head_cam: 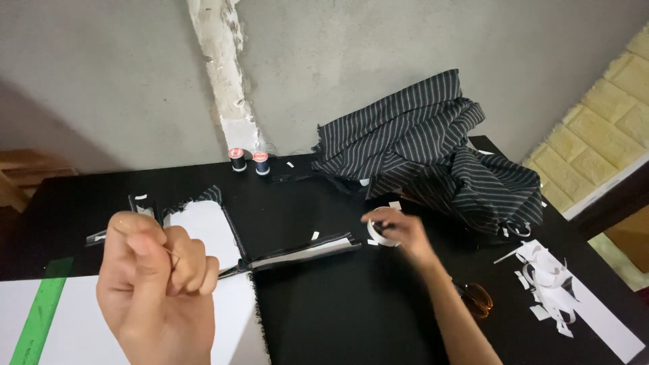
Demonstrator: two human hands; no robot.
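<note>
A black worktop [324, 311] stands against a bare grey plaster wall [101, 81] with a rough, pale patched seam [223, 74] running down it. To the right the wall turns to yellowish block-pattern cladding [608, 108], and a bit of wooden furniture [23, 172] shows at the far left.

The left hand [159, 290] is raised close to the camera, its fingers [145, 243] curled and pressed together, pinching a fine thread [172, 255] that is barely visible. The right hand [399, 233] reaches across the worktop, and its fingers close around a small roll of white tape [377, 233] lying near the middle of the surface.

Between the hands lies a narrow dark fabric strip [304, 253] edged in white, next to a white paper pattern piece [203, 230]. A heap of black pinstriped cloth [433, 149] is piled at the back right. Two thread spools [249, 161] stand upright side by side at the back edge against the wall. Orange-handled scissors [476, 299] lie just beside the right forearm, white paper scraps [547, 284] sit at the right edge, and a green ruler [40, 314] rests on white paper [74, 331] at the lower left.
</note>
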